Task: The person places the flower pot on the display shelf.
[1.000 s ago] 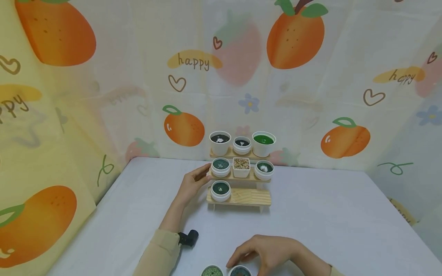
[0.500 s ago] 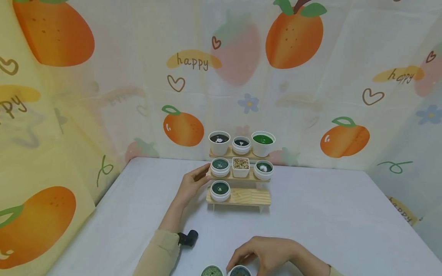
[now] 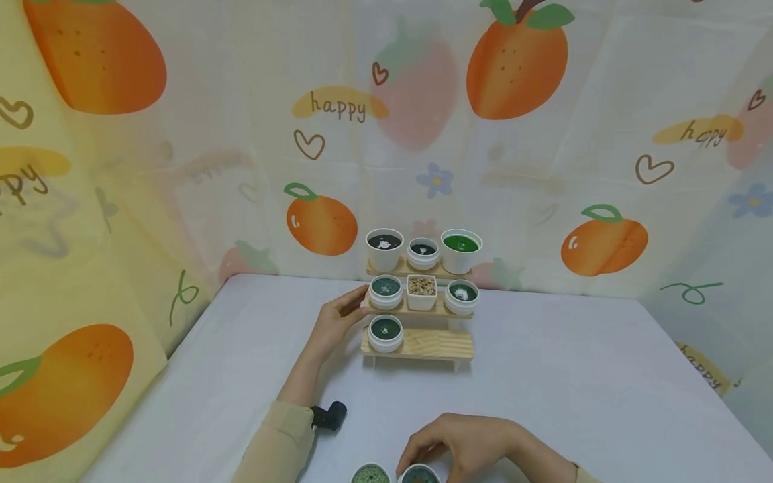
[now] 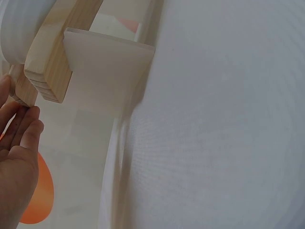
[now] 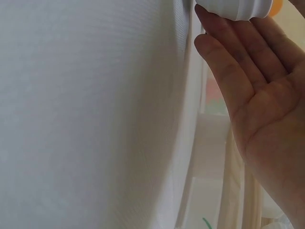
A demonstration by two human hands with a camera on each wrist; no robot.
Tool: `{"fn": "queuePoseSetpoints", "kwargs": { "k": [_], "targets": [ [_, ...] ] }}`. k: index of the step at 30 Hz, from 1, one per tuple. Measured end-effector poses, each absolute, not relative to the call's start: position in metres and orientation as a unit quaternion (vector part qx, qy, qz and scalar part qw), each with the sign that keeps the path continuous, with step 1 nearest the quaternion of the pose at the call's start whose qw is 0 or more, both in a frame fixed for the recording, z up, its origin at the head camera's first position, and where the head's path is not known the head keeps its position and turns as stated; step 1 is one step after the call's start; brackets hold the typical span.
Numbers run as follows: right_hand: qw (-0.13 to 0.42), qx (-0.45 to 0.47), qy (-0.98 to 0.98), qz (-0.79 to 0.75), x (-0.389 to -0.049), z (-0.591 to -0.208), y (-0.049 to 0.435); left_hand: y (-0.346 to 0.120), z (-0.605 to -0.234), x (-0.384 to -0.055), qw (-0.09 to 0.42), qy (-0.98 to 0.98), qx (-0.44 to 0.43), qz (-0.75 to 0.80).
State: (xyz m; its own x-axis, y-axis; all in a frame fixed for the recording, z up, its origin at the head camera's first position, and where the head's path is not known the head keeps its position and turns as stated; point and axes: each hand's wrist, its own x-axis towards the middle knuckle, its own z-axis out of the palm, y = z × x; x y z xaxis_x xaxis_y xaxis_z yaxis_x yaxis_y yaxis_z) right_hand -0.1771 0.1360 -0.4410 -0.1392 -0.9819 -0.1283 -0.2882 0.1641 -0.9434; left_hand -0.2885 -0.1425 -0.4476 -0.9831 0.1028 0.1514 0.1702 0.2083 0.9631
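My left hand is at the left end of the middle tier of a three-tier wooden stand. In the left wrist view its fingertips hold the end of a wooden board. Near the front edge of the head view, my right hand grips a small round white jar with dark bluish-green contents. The right wrist view shows the fingers against the ribbed side of this white jar. Close by on its left stands another round cup with speckled light green contents.
The top tier bears a cup with dark contents, a smaller jar and a green-filled cup. Two round jars flank a square dish of brown bits on the middle tier. One jar sits at the bottom tier's left end.
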Motion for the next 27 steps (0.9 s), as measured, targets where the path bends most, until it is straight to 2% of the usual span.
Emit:
{"fn": "queuePoseSetpoints", "kwargs": {
  "k": [15, 27],
  "targets": [
    [0.422, -0.491, 0.643, -0.410, -0.1759, -0.4383, 0.1360, -0.1416, -0.4450, -0.2860, 0.028, -0.766, -0.097, -0.635],
    [0.377, -0.496, 0.663, -0.415, -0.1806, -0.4352, 0.1413, -0.1422, -0.4473, -0.2873, 0.029, -0.770, -0.102, -0.630]
  ]
}}
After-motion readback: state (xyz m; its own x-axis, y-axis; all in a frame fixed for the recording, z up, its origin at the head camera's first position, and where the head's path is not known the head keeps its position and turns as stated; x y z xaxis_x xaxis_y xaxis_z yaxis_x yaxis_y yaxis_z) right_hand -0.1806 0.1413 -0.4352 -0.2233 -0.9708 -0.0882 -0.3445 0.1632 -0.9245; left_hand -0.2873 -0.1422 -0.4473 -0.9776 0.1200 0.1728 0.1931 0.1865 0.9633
